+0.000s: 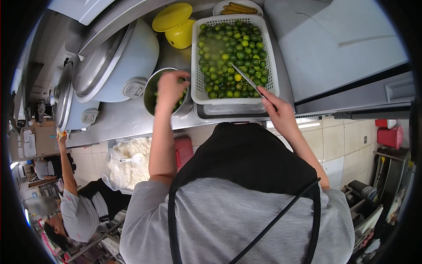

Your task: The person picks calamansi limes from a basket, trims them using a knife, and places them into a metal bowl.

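Observation:
My right hand is closed round the handle of a knife, whose blade points up and left over the small green citrus fruits. These fruits fill a white perforated basket, which rests on a metal tray. My left hand is over the mouth of a round metal pot left of the basket. Green pieces show inside the pot below the hand. The left fingers are blurred, and whether they hold anything cannot be made out.
Behind the pot stand a yellow container and a plate of long brown items. Large lidded cookers line the left. A co-worker reaches toward the counter at far left. A plastic bag of white material is below the counter.

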The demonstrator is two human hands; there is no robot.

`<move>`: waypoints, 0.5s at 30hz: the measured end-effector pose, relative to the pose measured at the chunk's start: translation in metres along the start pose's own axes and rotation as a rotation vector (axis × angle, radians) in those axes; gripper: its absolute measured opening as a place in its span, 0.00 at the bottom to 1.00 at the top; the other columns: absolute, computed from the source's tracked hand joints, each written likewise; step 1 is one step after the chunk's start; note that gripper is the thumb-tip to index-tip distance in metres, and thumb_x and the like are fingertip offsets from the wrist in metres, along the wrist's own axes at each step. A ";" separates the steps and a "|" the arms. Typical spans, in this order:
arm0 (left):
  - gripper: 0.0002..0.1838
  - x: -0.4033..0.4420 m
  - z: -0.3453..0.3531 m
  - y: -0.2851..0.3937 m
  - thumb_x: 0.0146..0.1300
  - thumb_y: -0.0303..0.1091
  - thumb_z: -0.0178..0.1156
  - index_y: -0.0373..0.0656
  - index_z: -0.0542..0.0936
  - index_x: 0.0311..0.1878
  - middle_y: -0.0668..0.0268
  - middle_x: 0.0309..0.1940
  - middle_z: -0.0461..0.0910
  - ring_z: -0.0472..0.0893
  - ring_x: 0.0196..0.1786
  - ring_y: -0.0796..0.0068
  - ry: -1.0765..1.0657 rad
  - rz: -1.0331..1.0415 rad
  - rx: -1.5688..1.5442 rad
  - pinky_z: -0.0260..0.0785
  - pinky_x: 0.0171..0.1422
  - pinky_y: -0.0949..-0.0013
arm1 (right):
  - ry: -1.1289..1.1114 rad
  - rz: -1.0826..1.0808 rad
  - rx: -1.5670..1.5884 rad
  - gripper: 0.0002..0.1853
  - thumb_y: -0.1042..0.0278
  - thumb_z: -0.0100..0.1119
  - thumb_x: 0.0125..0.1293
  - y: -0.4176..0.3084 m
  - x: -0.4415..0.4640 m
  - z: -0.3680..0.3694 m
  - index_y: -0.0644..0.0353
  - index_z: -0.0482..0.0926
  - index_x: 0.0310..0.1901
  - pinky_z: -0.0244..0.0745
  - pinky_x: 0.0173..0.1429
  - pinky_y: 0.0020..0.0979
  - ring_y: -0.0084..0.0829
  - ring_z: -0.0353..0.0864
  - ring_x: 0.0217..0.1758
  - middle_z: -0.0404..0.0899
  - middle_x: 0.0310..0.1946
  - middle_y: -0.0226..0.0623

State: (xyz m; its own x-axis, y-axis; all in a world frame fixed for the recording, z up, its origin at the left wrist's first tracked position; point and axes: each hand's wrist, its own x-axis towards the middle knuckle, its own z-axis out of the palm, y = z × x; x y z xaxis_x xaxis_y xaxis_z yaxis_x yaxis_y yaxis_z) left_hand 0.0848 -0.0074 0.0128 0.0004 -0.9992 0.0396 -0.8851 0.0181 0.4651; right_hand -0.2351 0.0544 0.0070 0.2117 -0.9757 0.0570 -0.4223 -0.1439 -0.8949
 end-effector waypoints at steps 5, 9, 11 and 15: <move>0.08 0.019 0.078 0.037 0.47 0.27 0.58 0.45 0.84 0.32 0.56 0.31 0.81 0.81 0.39 0.60 -0.241 0.155 0.546 0.74 0.43 0.64 | 0.037 -0.154 0.021 0.16 0.66 0.51 0.66 -0.013 0.007 0.006 0.56 0.74 0.55 0.73 0.49 0.31 0.42 0.80 0.47 0.78 0.47 0.46; 0.06 0.023 0.090 0.043 0.49 0.26 0.56 0.43 0.83 0.28 0.59 0.30 0.81 0.82 0.38 0.63 -0.296 0.300 0.758 0.75 0.37 0.63 | 0.029 -0.127 0.017 0.16 0.66 0.51 0.66 -0.018 0.005 0.003 0.56 0.74 0.55 0.73 0.49 0.32 0.42 0.80 0.47 0.78 0.47 0.46; 0.06 0.025 0.094 0.040 0.49 0.27 0.56 0.43 0.82 0.27 0.59 0.30 0.82 0.82 0.37 0.63 -0.295 0.359 0.792 0.76 0.36 0.63 | 0.042 -0.106 0.028 0.16 0.67 0.51 0.66 -0.017 0.003 0.002 0.56 0.74 0.55 0.73 0.49 0.32 0.43 0.80 0.46 0.78 0.46 0.47; 0.07 0.021 0.072 0.036 0.49 0.28 0.58 0.40 0.81 0.33 0.59 0.31 0.81 0.82 0.37 0.62 -0.226 0.386 0.620 0.75 0.39 0.64 | 0.060 -0.080 0.053 0.16 0.67 0.51 0.66 -0.019 -0.003 -0.003 0.56 0.73 0.55 0.72 0.49 0.32 0.43 0.80 0.47 0.78 0.46 0.48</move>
State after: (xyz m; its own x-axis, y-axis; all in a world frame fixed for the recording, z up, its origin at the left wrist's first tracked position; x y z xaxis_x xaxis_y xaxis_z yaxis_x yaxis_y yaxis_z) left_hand 0.0189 -0.0299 -0.0334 -0.3979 -0.9102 -0.1146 -0.9026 0.4108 -0.1289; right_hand -0.2305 0.0598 0.0250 0.1896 -0.9697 0.1543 -0.3584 -0.2146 -0.9086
